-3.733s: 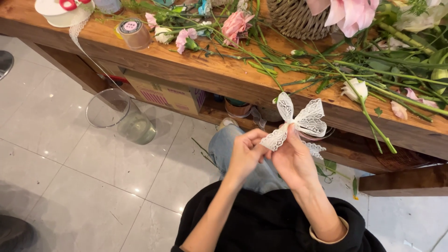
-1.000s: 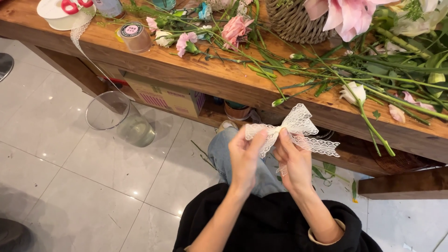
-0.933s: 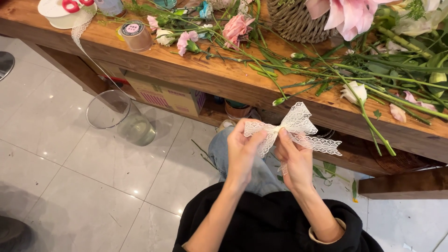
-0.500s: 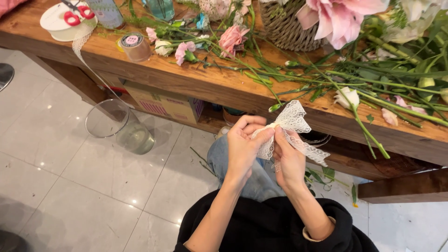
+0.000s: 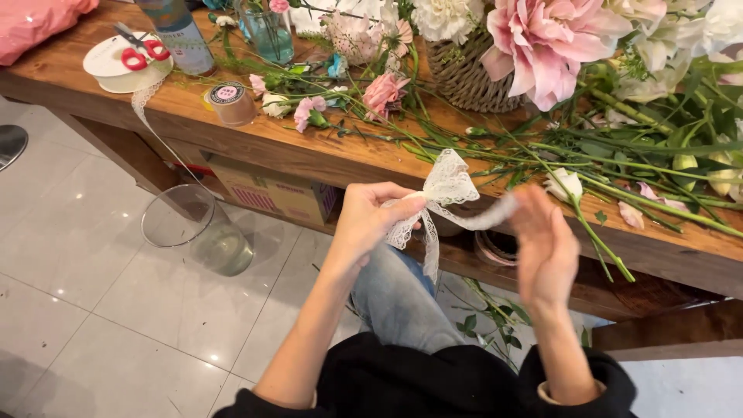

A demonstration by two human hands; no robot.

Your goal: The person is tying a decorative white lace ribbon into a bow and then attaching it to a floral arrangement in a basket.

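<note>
Tying lace bow, tightening stage.
Left hand (image 5: 370, 219) pinching knot of white lace bow (image 5: 443, 193) in front of wooden table (image 5: 325, 159); right hand (image 5: 546, 241) blurred, fingers loosely open around tail. Next probably needing even pull.

Only 1 view is given, from a camera on the person's head, looking steeply down and forward over their own lap. It sits close above the 2 hands, the left hand (image 5: 370, 220) and right hand (image 5: 544, 246), at mid-frame. The wooden table (image 5: 325, 155) runs along the top, its front edge slanting down to the right, with tiled floor (image 5: 93, 310) at lower left.
</note>
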